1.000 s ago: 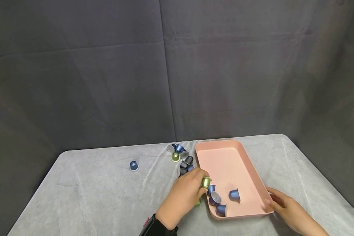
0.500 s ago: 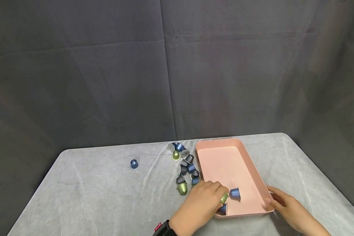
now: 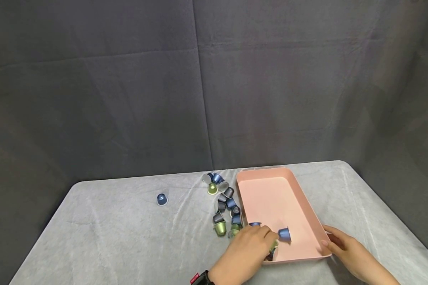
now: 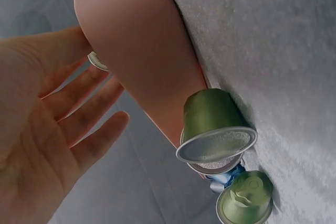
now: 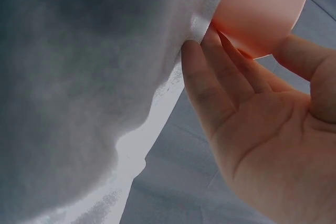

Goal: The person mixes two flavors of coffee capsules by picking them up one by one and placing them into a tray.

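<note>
My left hand [image 3: 251,249] reaches over the near left wall of a pink tray [image 3: 267,198]. It pinches a green coffee capsule [image 3: 274,245] low inside the tray; fingertips and most of that capsule are hidden. In the left wrist view, the capsule's pale rim [image 4: 98,61] shows by the thumb, behind the tray wall [image 4: 136,45]. My right hand [image 3: 349,253] holds the tray's near right corner, thumb at the rim and fingers along the outside. Inside the tray, a blue capsule [image 3: 284,234] lies right of my left hand, with others partly covered by it.
Several blue, dark and green capsules [image 3: 220,228] lie in a loose line along the tray's left side. A lone blue capsule [image 3: 162,199] stands farther left on the grey cloth-covered table [image 3: 110,237]. A dark curtain [image 3: 128,99] hangs behind.
My left hand has moved right and down over the tray wall with the green capsule, lowering it among the blue ones. My right hand has stayed at the tray corner.
</note>
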`<state>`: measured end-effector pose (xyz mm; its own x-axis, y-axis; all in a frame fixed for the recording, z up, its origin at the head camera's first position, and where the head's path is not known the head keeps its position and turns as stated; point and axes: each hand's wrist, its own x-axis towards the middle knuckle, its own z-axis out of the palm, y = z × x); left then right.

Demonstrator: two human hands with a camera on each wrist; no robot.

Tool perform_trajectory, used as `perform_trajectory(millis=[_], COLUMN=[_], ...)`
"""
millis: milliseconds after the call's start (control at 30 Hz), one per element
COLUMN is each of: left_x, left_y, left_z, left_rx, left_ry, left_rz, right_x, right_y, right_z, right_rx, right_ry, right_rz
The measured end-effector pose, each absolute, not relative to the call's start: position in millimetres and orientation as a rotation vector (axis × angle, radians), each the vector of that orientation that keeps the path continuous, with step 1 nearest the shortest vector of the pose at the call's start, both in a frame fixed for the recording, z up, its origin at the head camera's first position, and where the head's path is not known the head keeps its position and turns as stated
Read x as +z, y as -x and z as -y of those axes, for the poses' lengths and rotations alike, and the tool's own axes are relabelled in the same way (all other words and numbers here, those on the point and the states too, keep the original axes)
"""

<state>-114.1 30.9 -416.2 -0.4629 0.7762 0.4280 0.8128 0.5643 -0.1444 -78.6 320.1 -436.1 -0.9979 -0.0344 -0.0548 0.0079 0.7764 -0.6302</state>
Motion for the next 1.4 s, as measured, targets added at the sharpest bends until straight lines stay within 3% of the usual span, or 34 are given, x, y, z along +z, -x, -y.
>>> perform_trajectory(millis=[900, 1400], left_x=[-412.0, -401.8], left_y=[115.9, 137.2], left_z=[-27.0, 0.9], left_rx=[-0.160, -0.257], left_ry=[1.236, 1.140], left_rz=[2.399, 2.473], right_x=[-437.1, -435.0], right_y=[77.8, 80.3], right_z=[-320.4, -320.6], right_rx=[-0.973, -0.956], right_ry=[0.042, 0.014], right_rz=[-2.956, -2.902])
